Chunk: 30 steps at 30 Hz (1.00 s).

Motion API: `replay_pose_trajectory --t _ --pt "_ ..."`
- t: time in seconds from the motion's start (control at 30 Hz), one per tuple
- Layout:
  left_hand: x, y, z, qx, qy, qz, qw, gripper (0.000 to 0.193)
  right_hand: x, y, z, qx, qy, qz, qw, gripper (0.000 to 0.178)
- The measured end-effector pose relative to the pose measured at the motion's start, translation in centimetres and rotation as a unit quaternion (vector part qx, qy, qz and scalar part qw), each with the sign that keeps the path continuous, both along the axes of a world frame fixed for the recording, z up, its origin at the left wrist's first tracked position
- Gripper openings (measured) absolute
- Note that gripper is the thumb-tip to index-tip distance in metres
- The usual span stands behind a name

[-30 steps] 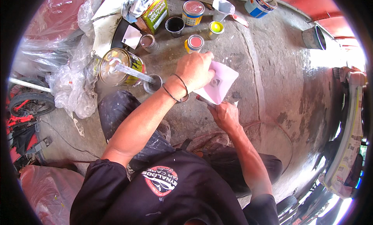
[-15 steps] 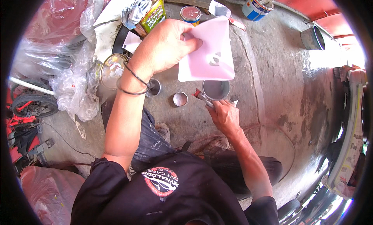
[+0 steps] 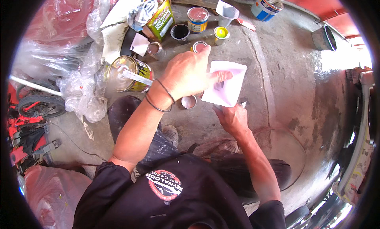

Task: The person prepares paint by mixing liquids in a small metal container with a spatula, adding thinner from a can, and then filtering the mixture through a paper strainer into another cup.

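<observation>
My left hand point(image 3: 192, 72) is over a pinkish-white paper paint strainer point(image 3: 231, 88), its thumb inside the open mouth and its index finger stretched out apart. The other fingers are hidden beneath. Directly below, my right hand point(image 3: 233, 120) is closed around what looks like a spray gun with a round grey cup; the strainer covers nearly all of it now. Left of the strainer stands a small cup point(image 3: 189, 102). Beyond my left hand are a cup of dark paint point(image 3: 180, 32), a cup with yellow-green paint point(image 3: 221, 35) and a brown-topped cup point(image 3: 154, 49).
A big paint can point(image 3: 118, 76) with a stick across it stands by my left forearm. Farther off are a rectangular tin point(image 3: 160, 21), a round can point(image 3: 197, 19), another strainer point(image 3: 227, 11) and a blue-white can point(image 3: 267, 7). A hose point(image 3: 301, 150) curves across the floor.
My left hand has lowered the strainer toward me, over the cup at my right hand, and its thumb has gone into the mouth. The right hand has stayed nearly still.
</observation>
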<state>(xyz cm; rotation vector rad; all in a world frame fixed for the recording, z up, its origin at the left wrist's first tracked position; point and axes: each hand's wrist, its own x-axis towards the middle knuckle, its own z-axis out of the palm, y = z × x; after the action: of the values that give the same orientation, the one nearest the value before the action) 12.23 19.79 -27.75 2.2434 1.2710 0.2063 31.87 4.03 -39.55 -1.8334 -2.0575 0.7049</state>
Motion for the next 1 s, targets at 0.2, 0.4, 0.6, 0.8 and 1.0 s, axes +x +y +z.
replay_pose_trajectory --t 0.2,0.4,0.6,0.8,1.0 --pt "-9.6 -0.7 7.9 -0.155 -0.181 0.209 0.949 0.039 0.6 0.3 0.3 -0.019 -0.009 0.026 0.999 0.032" --pt "-27.0 -10.2 -10.1 -0.078 -0.248 0.256 0.931 0.032 -0.3 0.9 -0.9 -0.016 -0.030 0.050 0.998 0.030" --pt "-22.9 -14.6 -24.0 -0.004 -0.248 0.192 0.950 0.097 -1.2 0.2 -0.4 -0.050 -0.033 0.054 0.997 0.029" --pt "-19.1 -11.2 -25.2 0.033 -0.157 0.226 0.961 0.118 -1.9 -1.9 -1.3 0.010 -0.019 0.029 0.999 0.016" --pt "-17.7 -7.3 -26.2 0.110 -0.180 0.147 0.966 0.113 -2.3 -3.4 -1.2 -0.016 -0.024 0.031 0.999 0.016"
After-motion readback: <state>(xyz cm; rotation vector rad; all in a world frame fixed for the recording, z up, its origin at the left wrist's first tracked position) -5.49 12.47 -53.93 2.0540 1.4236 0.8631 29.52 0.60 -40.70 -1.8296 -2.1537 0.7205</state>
